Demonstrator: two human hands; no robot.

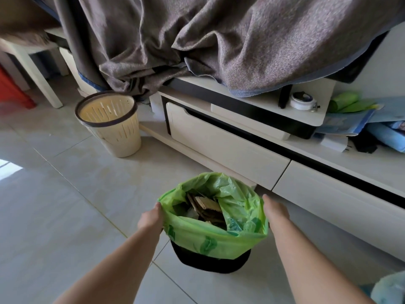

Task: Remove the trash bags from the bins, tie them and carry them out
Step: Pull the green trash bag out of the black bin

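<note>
1. While both arms reach forward and down, the left hand point(151, 219) grips the left edge of the green trash bag point(215, 235), with the fingers closed on the plastic rim.
2. On the opposite side, the right hand point(275, 212) is at the right edge of the same bag; it touches the rim, but I cannot tell if the fingers are closed on it, because they are hidden behind the plastic.
3. Between the two hands, which are apart, the bag mouth stands open.
4. Under the bag sits a black bin point(211, 261) on the tiled floor point(65, 205), near the viewer; the bag is still inside it, and the green rim is folded over the top of the bin.
5. Inside the bag lie brown cardboard pieces point(205, 204) and some other rubbish that I cannot identify.
6. Farther away on the left stands a cream bin point(114, 130) with a dark rim; it has no bag inside.
7. Along the right side runs a low white cabinet point(230, 148) with drawers, just beside the black bin.
8. Over the far part of the cabinet hangs a grey-brown cloth point(219, 40).
9. On the cabinet top rests a small round white container point(303, 100), and farther right is a green roll point(345, 100) next to blue papers point(344, 123).
</note>
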